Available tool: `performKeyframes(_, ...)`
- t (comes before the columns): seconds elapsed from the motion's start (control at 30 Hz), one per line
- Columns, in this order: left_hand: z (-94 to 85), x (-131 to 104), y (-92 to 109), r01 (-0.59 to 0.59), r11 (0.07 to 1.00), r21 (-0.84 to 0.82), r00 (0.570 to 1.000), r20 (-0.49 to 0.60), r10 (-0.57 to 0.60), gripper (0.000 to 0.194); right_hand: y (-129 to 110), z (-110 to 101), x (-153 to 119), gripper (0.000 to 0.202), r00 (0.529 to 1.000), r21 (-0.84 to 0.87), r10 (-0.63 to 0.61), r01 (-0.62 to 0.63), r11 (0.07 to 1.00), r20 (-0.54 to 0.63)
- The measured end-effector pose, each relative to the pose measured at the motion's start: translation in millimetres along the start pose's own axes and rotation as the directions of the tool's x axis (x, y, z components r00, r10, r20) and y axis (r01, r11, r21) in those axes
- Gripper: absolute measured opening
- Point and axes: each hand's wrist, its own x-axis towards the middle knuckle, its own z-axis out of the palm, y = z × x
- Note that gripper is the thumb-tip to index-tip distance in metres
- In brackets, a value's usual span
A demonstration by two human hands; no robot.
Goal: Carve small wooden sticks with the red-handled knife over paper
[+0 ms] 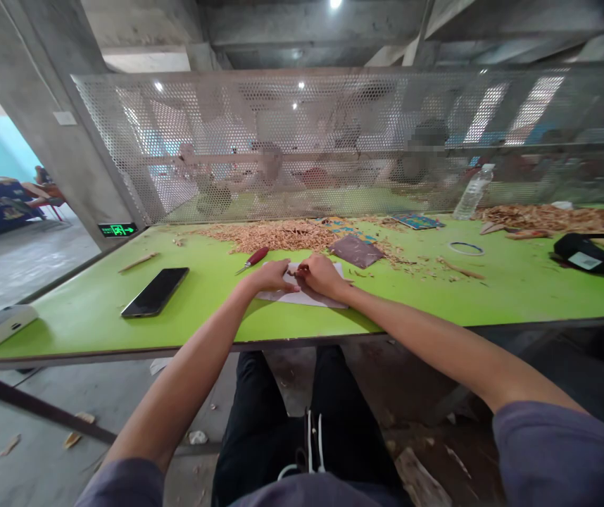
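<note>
Bright, even light. Small ceiling lamps (335,3) overhead glare white; more spots shine through the mesh screen (334,141). Daylight enters at far left. Soft shadows lie under the forearms on the green table (518,289). Wide lens bends the table edge and stretches corners. Figures behind the mesh look hazy, blurred.

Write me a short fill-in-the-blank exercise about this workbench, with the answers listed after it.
1. Both hands, the left hand and the right hand, rest on a white sheet lying on the ____ table.
2. The tool lying just beyond the left hand has a ____ handle.
3. The black phone lies face up to the ____ of the hands.
4. A clear plastic ____ stands by the mesh screen at far right.

Answers: green; red; left; bottle
</note>
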Motion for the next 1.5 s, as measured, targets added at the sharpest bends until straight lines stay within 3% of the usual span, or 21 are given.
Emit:
performKeyframes(0.13,-1.9,-2.0,2.7,-0.040,0.998,-0.047,0.999,-0.011,0.040,0.057,-1.8,0.9,-0.8,0.020,0.999,0.024,-0.010,0.011,1.000,-0.042)
performKeyframes(0.37,3.1,2.7,-2.9,0.013,1.000,-0.008,1.000,0.003,-0.013,0.075,6.8,1.9,2.5,0.026,0.999,-0.003,-0.028,0.028,1.000,0.020)
performKeyframes(0.53,3.0,2.7,-4.2,0.010,1.000,-0.007,1.000,-0.006,-0.011,0.070,6.4,6.4,2.0,0.025,1.000,0.005,-0.026,0.026,1.000,0.000)
performKeyframes(0.7,-0.1,0.5,-2.2,0.013,1.000,-0.016,1.000,0.015,-0.013,0.082,9.0,6.9,3.3,0.024,0.999,0.019,-0.046,0.046,0.999,-0.004)
performKeyframes(0.8,-0.7,0.4,-0.6,0.018,1.000,0.006,1.000,0.016,-0.018,0.077,10.0,6.0,3.3,0.029,0.999,0.011,-0.033,0.033,0.999,-0.006)
performKeyframes(0.93,-1.9,-0.5,1.4,0.014,1.000,0.017,1.000,0.019,-0.015,0.064,7.1,7.2,1.0,0.022,0.994,0.026,-0.107,0.107,0.994,-0.035)
performKeyframes(1.1,-3.2,-0.7,1.0,0.046,0.999,0.008,0.999,0.029,-0.046,0.070,2.5,4.2,2.7,0.024,0.998,-0.010,-0.065,0.065,0.998,0.014)
performKeyframes(1.3,-2.1,0.3,-2.8,0.048,0.999,-0.012,0.999,0.024,-0.047,0.071,-1.5,1.0,0.1,0.021,0.995,-0.004,-0.099,0.099,0.995,0.009)
performKeyframes(1.5,-1.2,-0.1,-3.5,0.025,1.000,-0.017,1.000,0.009,-0.025,0.063,-2.5,3.2,1.0,0.022,0.995,-0.029,-0.104,0.103,0.994,0.000)
